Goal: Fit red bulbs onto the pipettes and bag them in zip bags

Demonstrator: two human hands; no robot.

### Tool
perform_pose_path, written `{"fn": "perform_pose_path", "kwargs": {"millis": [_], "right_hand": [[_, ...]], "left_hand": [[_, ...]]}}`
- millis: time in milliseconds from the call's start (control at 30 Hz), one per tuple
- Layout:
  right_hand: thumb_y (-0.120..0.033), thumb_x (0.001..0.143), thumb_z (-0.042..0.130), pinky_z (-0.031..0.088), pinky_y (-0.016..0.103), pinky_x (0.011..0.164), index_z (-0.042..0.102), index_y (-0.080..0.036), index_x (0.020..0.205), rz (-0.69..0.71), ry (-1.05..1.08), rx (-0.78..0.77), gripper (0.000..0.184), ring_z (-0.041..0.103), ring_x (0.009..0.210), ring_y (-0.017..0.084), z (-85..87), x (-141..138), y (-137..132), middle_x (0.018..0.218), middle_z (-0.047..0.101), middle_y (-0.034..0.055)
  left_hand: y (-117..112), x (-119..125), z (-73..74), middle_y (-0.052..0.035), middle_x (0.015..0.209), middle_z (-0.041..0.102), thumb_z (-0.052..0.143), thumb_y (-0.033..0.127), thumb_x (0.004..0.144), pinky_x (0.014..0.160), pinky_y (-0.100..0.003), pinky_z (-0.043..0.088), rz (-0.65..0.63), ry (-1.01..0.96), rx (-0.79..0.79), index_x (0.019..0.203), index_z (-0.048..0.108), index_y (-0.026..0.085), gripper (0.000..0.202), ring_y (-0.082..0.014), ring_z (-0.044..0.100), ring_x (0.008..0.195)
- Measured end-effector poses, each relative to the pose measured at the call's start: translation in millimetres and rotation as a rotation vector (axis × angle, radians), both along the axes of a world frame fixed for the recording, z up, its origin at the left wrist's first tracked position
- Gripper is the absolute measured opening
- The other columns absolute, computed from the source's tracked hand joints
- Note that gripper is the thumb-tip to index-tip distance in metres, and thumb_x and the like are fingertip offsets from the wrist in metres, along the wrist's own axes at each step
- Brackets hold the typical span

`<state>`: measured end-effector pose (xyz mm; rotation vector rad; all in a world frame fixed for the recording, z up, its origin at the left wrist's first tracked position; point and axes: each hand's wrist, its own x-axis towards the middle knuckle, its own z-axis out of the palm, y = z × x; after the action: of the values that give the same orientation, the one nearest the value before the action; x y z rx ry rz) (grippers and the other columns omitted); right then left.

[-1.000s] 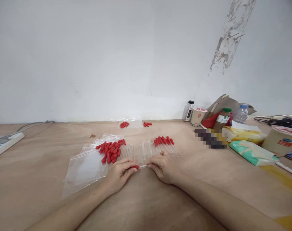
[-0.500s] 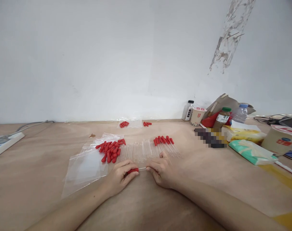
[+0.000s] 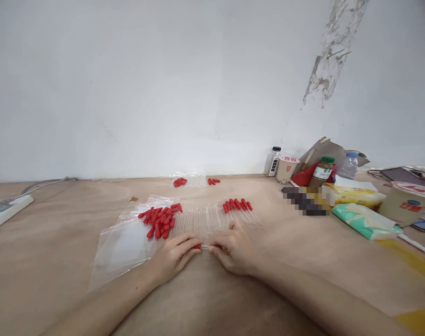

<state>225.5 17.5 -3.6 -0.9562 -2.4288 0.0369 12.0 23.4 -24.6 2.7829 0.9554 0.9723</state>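
Note:
Between the fingers of my left hand point(image 3: 176, 254) is a red rubber bulb point(image 3: 198, 246), mostly covered by them. My right hand point(image 3: 230, 248) pinches a thin clear dropper tube point(image 3: 205, 247), whose end meets the mouth of the bulb. How deep the tube sits inside cannot be seen. Just beyond my hands lies a row of loose clear tubes point(image 3: 194, 220). To their left is a heap of red bulbs point(image 3: 160, 219) on clear plastic bags point(image 3: 123, 247). Several droppers with red bulbs fitted point(image 3: 237, 205) lie side by side at the row's right end.
Near the wall, small red bulbs point(image 3: 180, 182) lie on a clear bag. At the right stand a paper cup point(image 3: 287, 170), bottles point(image 3: 323, 172), tissue packs point(image 3: 364, 221) and a large paper tub point(image 3: 407, 203). A white power strip point(image 3: 11, 211) lies at the left edge.
My right hand has moved slightly left toward my left hand, so less of the tube shows between them. My left fingers now cover more of the bulb.

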Motion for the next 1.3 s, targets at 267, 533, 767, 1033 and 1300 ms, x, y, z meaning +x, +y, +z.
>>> {"fn": "perform_pose_path", "kwargs": {"millis": [267,533,767,1033,1300], "right_hand": [[-0.033,0.081,0.047,0.031,0.024,0.064,0.065,-0.020,0.069,-0.331,0.139,-0.134,0.025,0.056,0.066,0.013,14.3,29,35,0.070,0.066,0.0008],[-0.044,0.076,0.047,0.027,0.024,0.056,0.056,-0.019,0.056,-0.895,0.182,-0.258,0.033,0.054,0.059,0.015,-2.4,79,81,0.055,0.059,0.0007],[-0.051,0.073,0.048,0.031,0.027,0.061,0.057,-0.020,0.051,-0.905,0.115,-0.350,0.039,0.056,0.062,0.018,-8.4,73,84,0.056,0.061,0.0030],[-0.060,0.073,0.044,0.034,0.028,0.062,0.057,-0.021,0.049,-0.873,0.074,-0.389,0.048,0.059,0.067,0.022,-10.5,74,87,0.057,0.061,0.0050],[-0.053,0.075,0.048,0.030,0.034,0.075,0.060,-0.018,0.064,-0.829,0.057,-0.140,0.038,0.057,0.069,0.019,-5.5,65,78,0.068,0.064,0.0046]], "left_hand": [[10,-14,0.2,-0.0086,0.108,0.053,0.048,0.026,0.085,0.088,-0.036,0.042,0.270,-0.041,0.097,0.115,0.047,0.020,0.031,-0.0218,0.049,0.103],[15,-17,-1.0,-0.0070,0.100,0.055,0.048,0.029,0.084,0.084,-0.037,0.042,0.324,-0.016,0.056,0.103,0.052,0.020,0.022,-0.0231,0.050,0.098],[16,-17,-2.0,-0.0065,0.099,0.054,0.049,0.028,0.084,0.085,-0.037,0.041,0.325,-0.008,0.061,0.102,0.053,0.020,0.020,-0.0230,0.049,0.099],[16,-17,-1.4,-0.0067,0.097,0.055,0.049,0.027,0.084,0.082,-0.037,0.042,0.310,0.001,0.079,0.096,0.057,0.019,0.016,-0.0225,0.050,0.096],[16,-16,-0.1,-0.0062,0.094,0.056,0.049,0.026,0.083,0.082,-0.037,0.041,0.299,-0.002,0.091,0.090,0.060,0.019,0.014,-0.0214,0.051,0.093]]}}
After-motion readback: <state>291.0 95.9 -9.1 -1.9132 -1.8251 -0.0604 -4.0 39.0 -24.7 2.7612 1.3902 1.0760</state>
